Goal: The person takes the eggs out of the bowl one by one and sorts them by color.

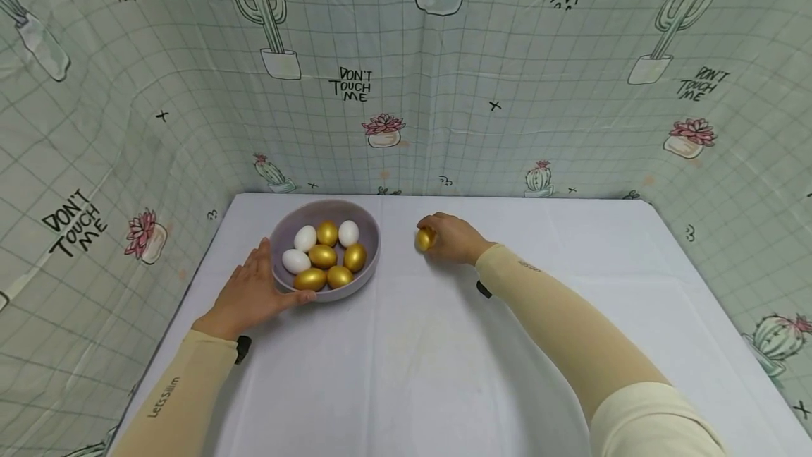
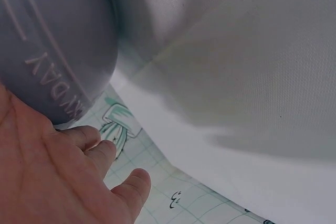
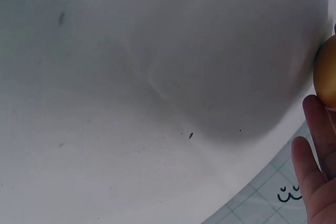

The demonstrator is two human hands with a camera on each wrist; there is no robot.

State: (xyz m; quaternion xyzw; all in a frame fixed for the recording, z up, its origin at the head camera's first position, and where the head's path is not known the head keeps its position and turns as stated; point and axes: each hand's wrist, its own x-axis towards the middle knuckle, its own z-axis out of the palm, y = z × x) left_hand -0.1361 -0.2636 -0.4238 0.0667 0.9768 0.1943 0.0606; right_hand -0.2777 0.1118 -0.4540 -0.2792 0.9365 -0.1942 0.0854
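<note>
A purple-grey bowl [image 1: 374, 259] stands on the white-covered table, holding several golden eggs [image 1: 323, 256] and three white eggs [image 1: 296, 261]. Against its left side rests my left hand [image 1: 249, 293], fingers extended along the outside and thumb at the near rim. The left wrist view shows the palm by the bowl's lettered outer wall [image 2: 52, 77]. To the right of the bowl, my right hand [image 1: 453, 238] grips a single golden egg [image 1: 423, 239] between thumb and fingers. That egg [image 3: 326, 74] is partly cut off at the edge of the right wrist view.
The white tablecloth [image 1: 393, 372] spreads across the table, with its far edge just behind the bowl. A grid-patterned curtain [image 1: 444, 55] printed with cacti hangs around the back and sides.
</note>
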